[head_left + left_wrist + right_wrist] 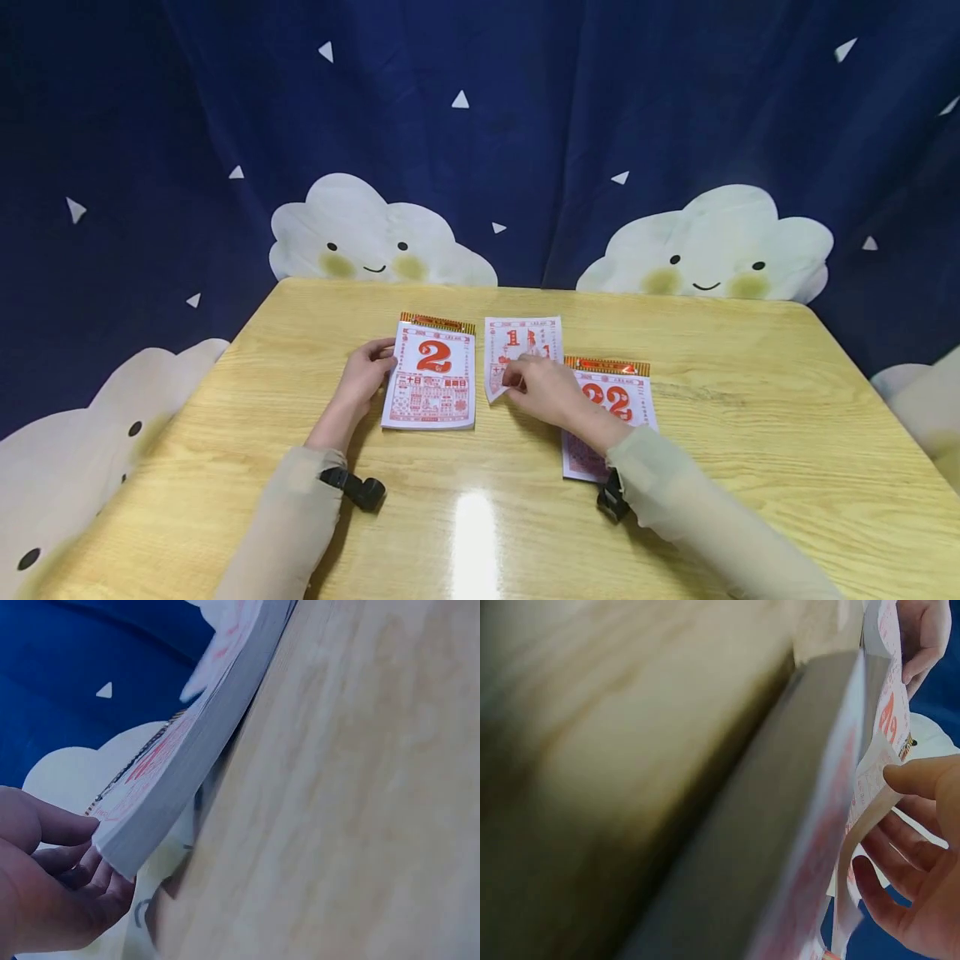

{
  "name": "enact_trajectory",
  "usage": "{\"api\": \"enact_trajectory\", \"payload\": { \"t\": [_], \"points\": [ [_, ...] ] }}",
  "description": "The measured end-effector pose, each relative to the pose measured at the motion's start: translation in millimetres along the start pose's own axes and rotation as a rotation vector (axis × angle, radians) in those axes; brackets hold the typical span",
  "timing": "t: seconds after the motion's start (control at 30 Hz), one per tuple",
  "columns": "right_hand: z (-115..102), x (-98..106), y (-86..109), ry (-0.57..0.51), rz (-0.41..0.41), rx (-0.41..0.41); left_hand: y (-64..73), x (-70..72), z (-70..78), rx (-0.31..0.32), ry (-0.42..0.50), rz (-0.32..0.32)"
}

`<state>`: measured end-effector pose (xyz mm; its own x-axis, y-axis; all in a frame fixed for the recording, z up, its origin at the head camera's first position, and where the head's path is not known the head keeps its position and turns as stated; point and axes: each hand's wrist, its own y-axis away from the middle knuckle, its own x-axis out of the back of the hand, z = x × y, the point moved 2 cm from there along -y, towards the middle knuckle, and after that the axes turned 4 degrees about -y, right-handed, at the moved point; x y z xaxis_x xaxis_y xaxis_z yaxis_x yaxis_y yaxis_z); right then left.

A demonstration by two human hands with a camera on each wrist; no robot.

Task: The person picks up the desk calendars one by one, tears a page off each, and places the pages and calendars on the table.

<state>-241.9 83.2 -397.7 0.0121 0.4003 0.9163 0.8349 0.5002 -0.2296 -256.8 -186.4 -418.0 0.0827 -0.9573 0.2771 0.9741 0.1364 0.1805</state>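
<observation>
A tear-off calendar pad point(444, 392) showing a red 2 lies left of the table's middle. My left hand point(367, 371) grips its left edge; the left wrist view has the thumb at the top face and fingers beneath the thick pad point(180, 780). Right of it is a loose calendar page point(501, 333) with red print. My right hand point(551, 392) pinches this page near its lower part, covering some of it; in the right wrist view, thumb and fingers lie either side of the bent page point(871, 776). Below the right forearm lies another calendar pad point(637, 404) showing 22.
The wooden table point(720, 467) extends to both sides and toward me. Behind it hangs a dark blue curtain point(525, 167) with clouds and white triangles. Each wrist wears a small black camera, the left one point(363, 490) close above the tabletop.
</observation>
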Motion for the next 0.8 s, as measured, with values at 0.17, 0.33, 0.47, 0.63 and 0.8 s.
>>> {"api": "enact_trajectory", "payload": {
  "t": [0.17,0.33,0.47,0.63,0.8],
  "points": [
    [1,-4,-2.1,-0.013,-0.006,-0.013,-4.8,-0.2,2.0,0.010,-0.009,0.058],
    [-2,-8,-5.3,-0.027,-0.002,-0.019,-9.2,0.7,3.4,0.014,-0.020,0.079],
    [-5,-9,-7.6,-0.023,-0.034,-0.020,-12.4,3.2,4.3,0.011,-0.016,0.093],
    [-7,-12,-8.7,-0.008,-0.069,-0.015,-16.4,7.7,5.1,0.008,-0.025,0.105],
    [-12,-12,-10.5,-0.003,-0.067,0.000,-18.2,10.8,7.6,0.021,-0.042,0.100]
  ]
}}
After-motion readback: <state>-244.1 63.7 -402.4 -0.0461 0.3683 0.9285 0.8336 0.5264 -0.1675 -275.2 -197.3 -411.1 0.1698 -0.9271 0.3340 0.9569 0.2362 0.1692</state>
